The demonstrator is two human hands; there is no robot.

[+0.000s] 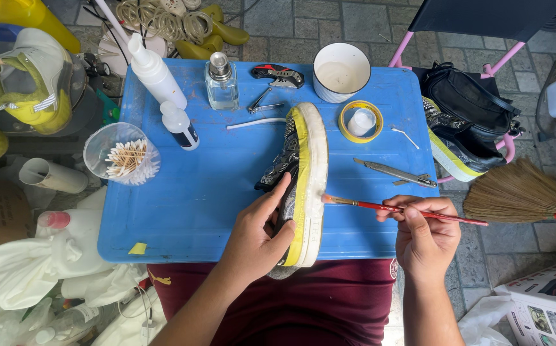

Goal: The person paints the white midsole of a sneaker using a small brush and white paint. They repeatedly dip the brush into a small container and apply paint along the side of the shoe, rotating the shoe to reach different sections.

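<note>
Two hands, one shoe, one brush. The left hand (255, 234) wraps around the shoe (300, 186), which lies on its side on the blue table (182, 205). Right of it, the right hand (425, 234) pinches the red brush (406, 210), whose tip touches the white sole.

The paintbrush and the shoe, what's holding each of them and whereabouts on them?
The right hand pinches the red paintbrush along the middle of its handle. The left hand grips the shoe by its upper near the heel, on the blue table.
</note>
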